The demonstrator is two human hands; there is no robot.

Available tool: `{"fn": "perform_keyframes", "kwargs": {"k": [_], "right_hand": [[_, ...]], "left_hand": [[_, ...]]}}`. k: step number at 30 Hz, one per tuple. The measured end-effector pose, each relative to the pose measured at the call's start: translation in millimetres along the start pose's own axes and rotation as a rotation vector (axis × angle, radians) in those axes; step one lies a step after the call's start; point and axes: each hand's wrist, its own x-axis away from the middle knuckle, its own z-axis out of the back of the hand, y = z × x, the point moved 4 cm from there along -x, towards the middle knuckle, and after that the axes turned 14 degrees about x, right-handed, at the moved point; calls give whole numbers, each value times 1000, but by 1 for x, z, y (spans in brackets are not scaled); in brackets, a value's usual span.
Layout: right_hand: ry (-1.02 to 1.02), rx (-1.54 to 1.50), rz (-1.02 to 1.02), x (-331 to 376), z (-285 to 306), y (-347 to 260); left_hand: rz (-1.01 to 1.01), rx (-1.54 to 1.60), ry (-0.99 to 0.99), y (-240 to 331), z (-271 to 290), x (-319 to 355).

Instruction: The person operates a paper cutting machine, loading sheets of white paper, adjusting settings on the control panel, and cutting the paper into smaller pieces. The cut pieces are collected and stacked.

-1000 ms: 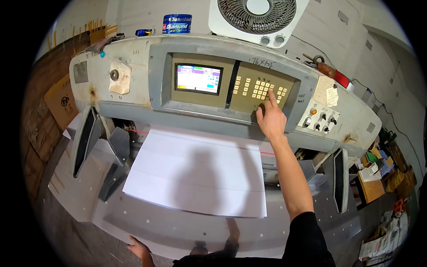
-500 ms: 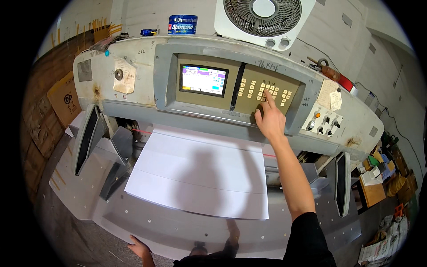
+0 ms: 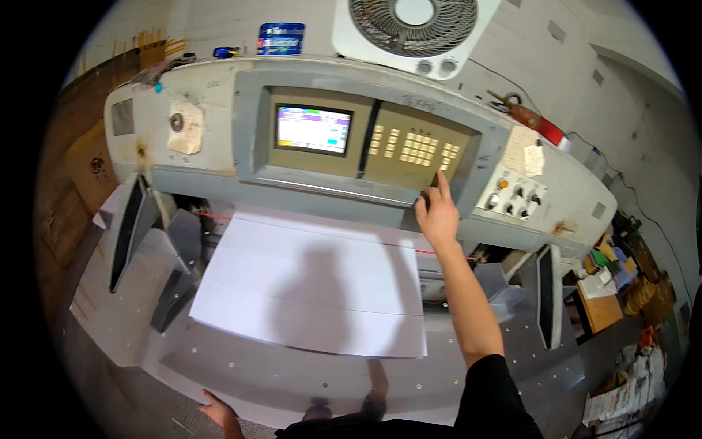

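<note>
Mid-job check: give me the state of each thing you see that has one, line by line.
Screen: lit
Right hand: index finger extended at the lower right of the keypad; key contact unclear
Left hand: at the front edge of the metal table
White paper: lying flat on the table
Blue tub: upright
Fan: cannot tell if running

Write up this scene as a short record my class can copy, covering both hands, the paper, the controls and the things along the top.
Left hand: at the front edge of the metal table
Right hand: index finger extended at the lower right of the keypad; contact unclear
Paper: white, lying on the table
Screen: lit, left of the keypad
Along the top: blue container, white fan right of it
</note>
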Motion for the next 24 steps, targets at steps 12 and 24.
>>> {"fn": "perform_keyframes", "kwargs": {"k": [12,24], "right_hand": [[-60,-204,8,26,13,-5],[-1114,-539,-595,491,53,-53]], "left_hand": [[-37,-29,12,26,3,20],[-61,12,20,31,6,23]]}}
